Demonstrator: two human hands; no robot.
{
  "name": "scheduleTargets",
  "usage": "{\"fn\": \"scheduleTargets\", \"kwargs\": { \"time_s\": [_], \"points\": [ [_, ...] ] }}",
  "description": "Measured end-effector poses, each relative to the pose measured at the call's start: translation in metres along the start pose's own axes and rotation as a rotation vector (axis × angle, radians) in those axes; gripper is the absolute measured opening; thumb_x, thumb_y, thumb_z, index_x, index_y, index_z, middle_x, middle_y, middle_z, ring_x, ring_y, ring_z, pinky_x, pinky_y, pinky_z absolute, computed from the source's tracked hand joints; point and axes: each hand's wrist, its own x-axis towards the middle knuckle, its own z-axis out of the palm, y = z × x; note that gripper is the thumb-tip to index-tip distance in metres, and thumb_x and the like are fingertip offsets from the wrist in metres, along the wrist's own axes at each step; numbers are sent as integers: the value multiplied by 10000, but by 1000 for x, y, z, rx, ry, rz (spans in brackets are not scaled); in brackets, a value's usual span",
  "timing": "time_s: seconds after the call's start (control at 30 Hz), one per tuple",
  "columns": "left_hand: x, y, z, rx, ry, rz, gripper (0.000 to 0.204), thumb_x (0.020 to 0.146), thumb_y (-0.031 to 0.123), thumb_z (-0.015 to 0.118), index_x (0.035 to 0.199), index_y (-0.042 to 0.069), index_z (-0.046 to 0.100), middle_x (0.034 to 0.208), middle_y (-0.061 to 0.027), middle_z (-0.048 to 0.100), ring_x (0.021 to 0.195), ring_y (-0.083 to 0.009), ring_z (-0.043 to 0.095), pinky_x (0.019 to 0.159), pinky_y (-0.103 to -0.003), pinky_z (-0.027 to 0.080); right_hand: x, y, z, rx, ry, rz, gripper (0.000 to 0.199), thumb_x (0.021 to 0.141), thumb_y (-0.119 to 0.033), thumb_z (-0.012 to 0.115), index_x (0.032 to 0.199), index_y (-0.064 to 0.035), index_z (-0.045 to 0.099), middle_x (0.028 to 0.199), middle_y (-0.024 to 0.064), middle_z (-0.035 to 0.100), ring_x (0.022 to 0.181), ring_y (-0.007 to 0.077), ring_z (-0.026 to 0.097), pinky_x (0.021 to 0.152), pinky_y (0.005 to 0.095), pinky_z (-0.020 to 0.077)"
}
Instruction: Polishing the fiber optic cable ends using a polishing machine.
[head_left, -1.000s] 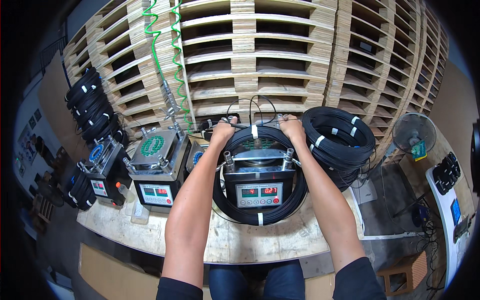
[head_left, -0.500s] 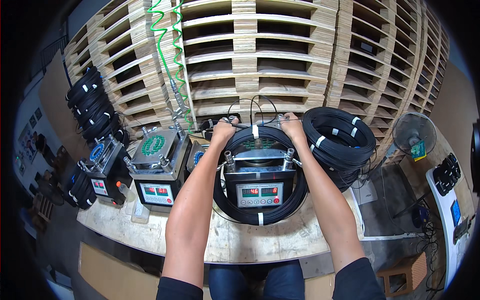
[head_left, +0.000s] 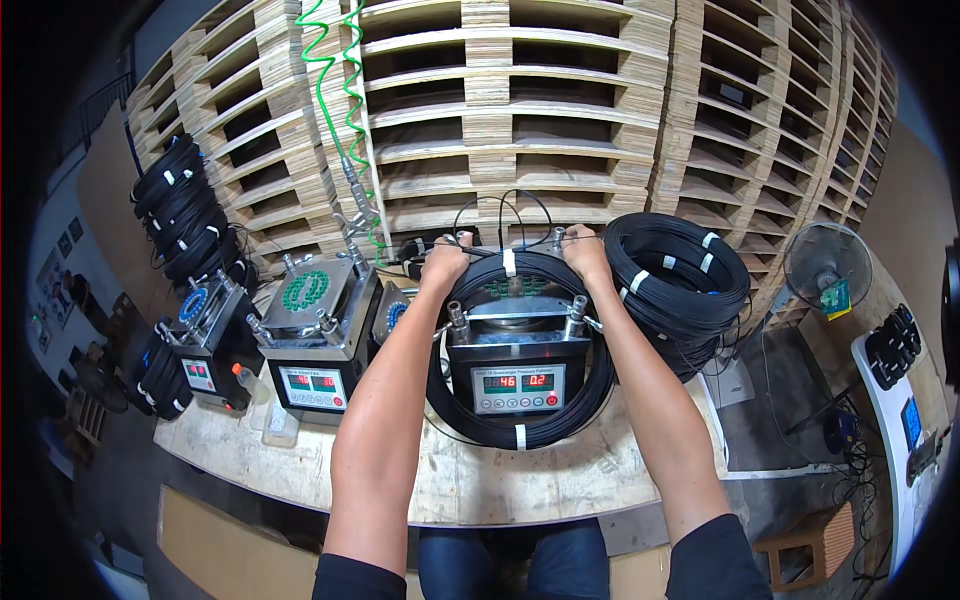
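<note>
A polishing machine (head_left: 518, 350) with a lit red and green display stands in front of me at the middle of the bench. A coil of black cable (head_left: 520, 437) encircles it, bound with white tape. My left hand (head_left: 446, 262) is closed round the metal clamp post at the far left corner, mostly hidden by the fingers. At the far right corner my right hand (head_left: 586, 254) grips the other clamp post (head_left: 558, 238), its tip showing beside the fingers. Near me, two more clamp posts (head_left: 577, 312) stand uncovered. Thin black cable loops (head_left: 512, 200) rise behind the machine.
A second polishing machine (head_left: 310, 335) and a third (head_left: 205, 345) stand to the left, with a small bottle (head_left: 245, 378) between. Black cable coils are stacked at right (head_left: 680, 285) and far left (head_left: 185, 215). Wooden pallets (head_left: 490, 100) rise behind; a fan (head_left: 828, 262) stands right.
The digits on the right side of both nearer machines' displays have changed. My hands stay at the far corners, with only a slight shift of the left one.
</note>
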Motion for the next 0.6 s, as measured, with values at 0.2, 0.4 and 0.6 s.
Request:
{"fn": "scheduleTargets", "kwargs": {
  "time_s": [0.2, 0.4, 0.6],
  "points": [
    [-18, 13, -2, -40, 69, 27, 653, 921, 590, 526, 1175, -8, 588, 1232, -272, 622, 1204, -412, 567, 1025, -464, 430, 4, 7, 0, 109, -13, -12, 364, 920, -350, 596, 1151, -78, 664, 1097, 238, 684, 1088, 392, 642, 930, 437, 512],
    [8, -19, -1, -72, 55, 62, 668, 959, 592, 484, 1163, -24, 642, 1220, -241, 642, 1158, -366, 598, 976, -418, 437, -23, -38, -10, -88, -108, 182, 523, 954, -513, 494, 1263, -109, 613, 1237, 223, 640, 1172, 410, 595, 994, 459, 474],
    [19, -11, 16, -103, -4, -14, 678, 970, 595, 459, 1181, -23, 639, 1231, -200, 645, 1192, -309, 575, 995, -384, 416, 7, 0, -3, -130, -162, 126, 493, 961, -481, 499, 1245, -98, 623, 1231, 241, 633, 1157, 431, 594, 976, 473, 482]
  ]
}}
